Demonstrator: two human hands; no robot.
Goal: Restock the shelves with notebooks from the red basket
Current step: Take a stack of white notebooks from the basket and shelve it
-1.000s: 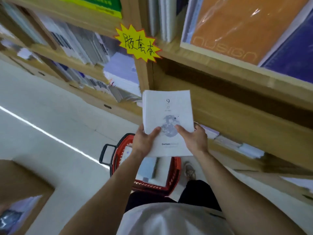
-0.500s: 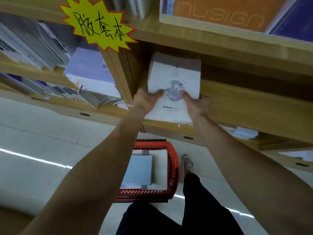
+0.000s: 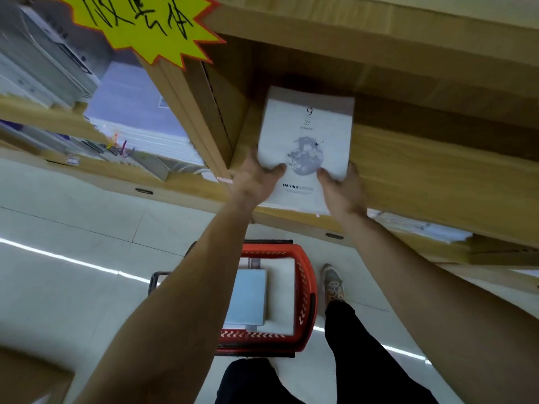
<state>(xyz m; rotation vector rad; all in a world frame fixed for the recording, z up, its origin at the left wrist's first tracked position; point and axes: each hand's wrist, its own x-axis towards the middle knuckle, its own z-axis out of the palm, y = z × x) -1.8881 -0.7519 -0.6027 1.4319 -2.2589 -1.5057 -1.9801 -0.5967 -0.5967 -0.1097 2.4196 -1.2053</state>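
A stack of white notebooks [image 3: 309, 132] with a grey moon print and a "9" on the cover lies half inside a wooden shelf bay [image 3: 423, 170]. My left hand [image 3: 256, 179] grips its near left corner, thumb on the cover. My right hand [image 3: 341, 188] grips its near right corner the same way. The far end of the stack sits in the shadow of the bay. Below on the floor stands the red basket [image 3: 306, 287], holding more pale notebooks [image 3: 248, 295].
A yellow star-shaped sign [image 3: 140, 24] hangs on the shelf upright. The bay to the left holds stacks of white and lilac notebooks [image 3: 137, 118]. A lower shelf at right carries paper packs [image 3: 420, 225]. My shoe [image 3: 332, 284] stands beside the basket on the tiled floor.
Both hands have lifted the stack up from in front of the shelf and pushed it into the bay. The view has moved closer to the shelf.
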